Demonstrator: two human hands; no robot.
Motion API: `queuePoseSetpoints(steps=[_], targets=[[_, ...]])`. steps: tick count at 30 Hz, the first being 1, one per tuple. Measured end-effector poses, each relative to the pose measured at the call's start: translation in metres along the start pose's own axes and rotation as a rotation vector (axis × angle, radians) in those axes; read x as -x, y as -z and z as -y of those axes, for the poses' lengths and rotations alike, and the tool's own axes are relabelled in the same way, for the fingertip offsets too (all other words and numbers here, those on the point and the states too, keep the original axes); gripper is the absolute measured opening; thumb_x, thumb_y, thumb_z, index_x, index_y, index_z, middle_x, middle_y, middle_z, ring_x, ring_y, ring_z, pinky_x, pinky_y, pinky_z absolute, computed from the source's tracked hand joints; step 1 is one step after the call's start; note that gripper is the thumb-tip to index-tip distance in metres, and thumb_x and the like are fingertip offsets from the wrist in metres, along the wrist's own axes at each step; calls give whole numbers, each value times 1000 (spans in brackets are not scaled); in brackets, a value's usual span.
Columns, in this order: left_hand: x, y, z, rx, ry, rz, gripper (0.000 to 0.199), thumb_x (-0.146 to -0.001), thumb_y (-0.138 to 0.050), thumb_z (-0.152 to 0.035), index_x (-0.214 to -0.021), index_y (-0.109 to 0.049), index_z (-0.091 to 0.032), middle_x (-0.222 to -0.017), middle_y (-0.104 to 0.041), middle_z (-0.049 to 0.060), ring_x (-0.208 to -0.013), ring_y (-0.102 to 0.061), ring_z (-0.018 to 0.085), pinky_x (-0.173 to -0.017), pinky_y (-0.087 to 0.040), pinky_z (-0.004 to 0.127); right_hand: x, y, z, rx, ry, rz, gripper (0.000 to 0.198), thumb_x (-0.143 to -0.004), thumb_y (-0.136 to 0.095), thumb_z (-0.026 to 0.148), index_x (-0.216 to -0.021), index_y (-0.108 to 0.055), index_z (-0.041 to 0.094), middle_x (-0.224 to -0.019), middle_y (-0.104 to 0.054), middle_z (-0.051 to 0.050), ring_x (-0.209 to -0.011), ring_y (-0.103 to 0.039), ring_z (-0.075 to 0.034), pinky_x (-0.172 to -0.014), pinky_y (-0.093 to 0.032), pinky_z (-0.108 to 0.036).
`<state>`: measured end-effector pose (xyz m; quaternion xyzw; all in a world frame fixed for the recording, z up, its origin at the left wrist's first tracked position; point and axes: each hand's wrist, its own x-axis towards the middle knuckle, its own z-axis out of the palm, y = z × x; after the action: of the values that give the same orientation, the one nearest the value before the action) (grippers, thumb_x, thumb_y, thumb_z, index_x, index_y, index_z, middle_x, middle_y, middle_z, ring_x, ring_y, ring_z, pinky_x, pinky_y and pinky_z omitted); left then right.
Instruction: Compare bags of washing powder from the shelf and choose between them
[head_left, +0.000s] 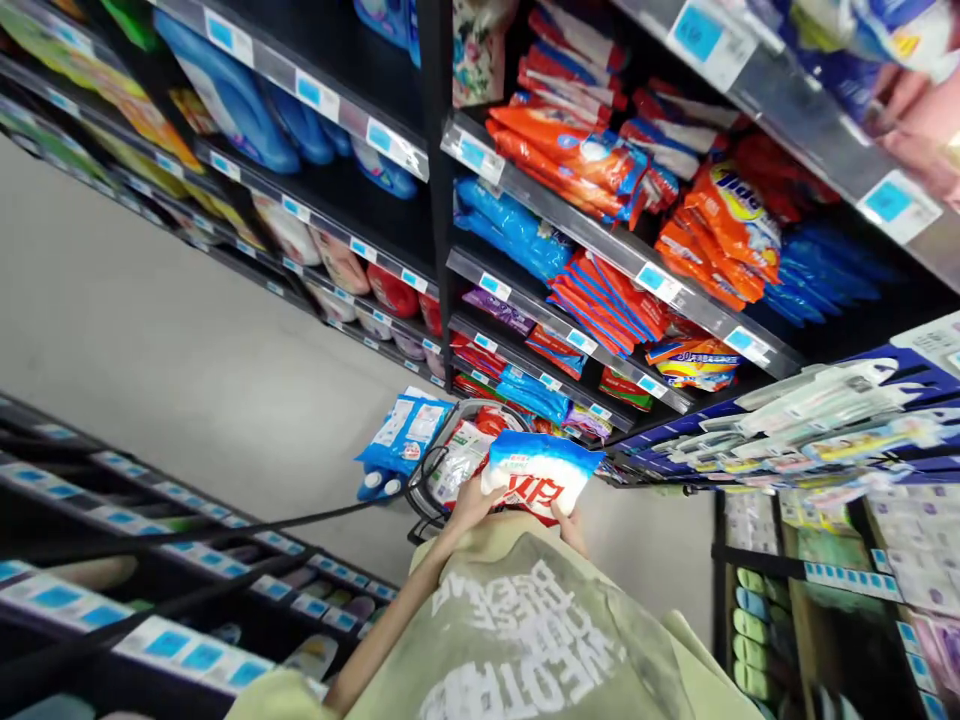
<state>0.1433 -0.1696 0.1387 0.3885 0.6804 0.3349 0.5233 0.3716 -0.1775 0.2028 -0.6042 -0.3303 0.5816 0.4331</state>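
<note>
Bag (pixel 536 462): white, blue far edge, bold red lettering, not legible. Left hand (pixel 474 503) and right hand (pixel 568 527) fingers grip it. Pack (pixel 696 368), right shelf: "30" readable.

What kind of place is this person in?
Probably a shop: the shelves hold lots of bags and bottles, little price tags line their edges, and there's a basket too.

The bag (pixel 541 472) is blue, white and red, the blurred shirt print (pixel 525 625) apparently white.
</note>
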Motion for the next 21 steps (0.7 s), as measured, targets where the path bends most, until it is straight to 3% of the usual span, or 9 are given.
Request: queuePoseSetpoints(steps=[6,11,13,17,21], targets=[[21,18,-18,69,-40,-129,49,-83,-77,-43,-122,-73,-13,-127,-77,21,-126,-70,37,-106,-54,45,-35,-2,17,17,11,14,60,-53,-98,54,-100,-76,23,-103,-84,-7,-99,-78,-37,-102,-59,-56],[37,62,-70,515,-127,-285,63,-71,-88,-55,-117,-76,-14,-122,-79,19,-120,-73,40,-104,-58,50,-59,-3,92,39,135,218,56,-53,-96,56,-91,-78,18,-86,-83,-10,-82,-78,-33,-77,-65,-46],[48,80,-99,709,-144,-285,70,-68,-91,-56,-120,-75,-12,-120,-80,18,-115,-75,41,-100,-61,52,-63,-3,126,-13,173,329,59,-45,-97,52,-93,-78,22,-89,-83,-8,-84,-78,-32,-74,-64,-41],[63,103,-145,960,-186,-208,67,-71,-92,-49,-125,-73,-13,-122,-80,16,-110,-77,37,-98,-64,51,-63,-20,164,-39,10,446,63,-43,-91,37,-103,-76,27,-92,-83,-6,-85,-78,-32,-72,-65,-41],[77,111,-161,993,-85,-171,58,-74,-91,-41,-122,-74,-13,-118,-81,17,-106,-78,38,-96,-64,54,-50,-56,169,-76,-150,523,63,-48,-86,22,-109,-73,19,-89,-83,-8,-88,-80,-37,-88,-66,-52]])
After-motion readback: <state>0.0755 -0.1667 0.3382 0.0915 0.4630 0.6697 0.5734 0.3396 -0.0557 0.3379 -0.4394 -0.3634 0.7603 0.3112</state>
